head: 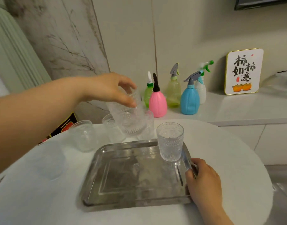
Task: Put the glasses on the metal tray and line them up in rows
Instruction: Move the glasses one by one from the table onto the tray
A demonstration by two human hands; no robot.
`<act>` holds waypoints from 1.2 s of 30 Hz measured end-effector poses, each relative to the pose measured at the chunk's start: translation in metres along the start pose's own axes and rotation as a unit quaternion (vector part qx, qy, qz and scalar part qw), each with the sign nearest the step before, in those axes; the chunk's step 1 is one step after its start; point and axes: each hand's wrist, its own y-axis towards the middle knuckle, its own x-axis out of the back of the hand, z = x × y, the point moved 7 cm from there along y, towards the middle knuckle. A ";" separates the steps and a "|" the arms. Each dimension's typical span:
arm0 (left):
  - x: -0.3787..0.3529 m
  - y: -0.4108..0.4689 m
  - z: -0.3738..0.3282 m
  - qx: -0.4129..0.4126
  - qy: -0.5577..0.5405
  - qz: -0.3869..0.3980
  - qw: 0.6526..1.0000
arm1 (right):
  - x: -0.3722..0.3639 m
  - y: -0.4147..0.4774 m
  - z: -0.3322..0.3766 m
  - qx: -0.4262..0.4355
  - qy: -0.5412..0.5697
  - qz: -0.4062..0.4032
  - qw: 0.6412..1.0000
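A metal tray (123, 189) lies on the round white table. One clear patterned glass (170, 141) stands upright in the tray's far right corner. My left hand (105, 88) grips the rim of another clear glass (129, 117), held tilted in the air above the tray's far edge. My right hand (204, 181) holds the tray's right rim. More clear glasses stand on the table beyond the tray: one at the left (84, 135), one behind the held glass (109, 124) and one to its right (148, 124). A blurred glass (50, 161) sits near the left.
Several plastic spray bottles stand on the white counter behind the table, among them a pink one (157, 103) and a blue one (189, 99). A framed picture with persimmons (243, 73) leans against the wall. The table edge curves off at the right.
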 end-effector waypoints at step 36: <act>-0.126 0.018 0.043 -0.038 -0.030 0.005 0.999 | -0.003 0.004 0.000 0.007 0.004 -0.010 1.000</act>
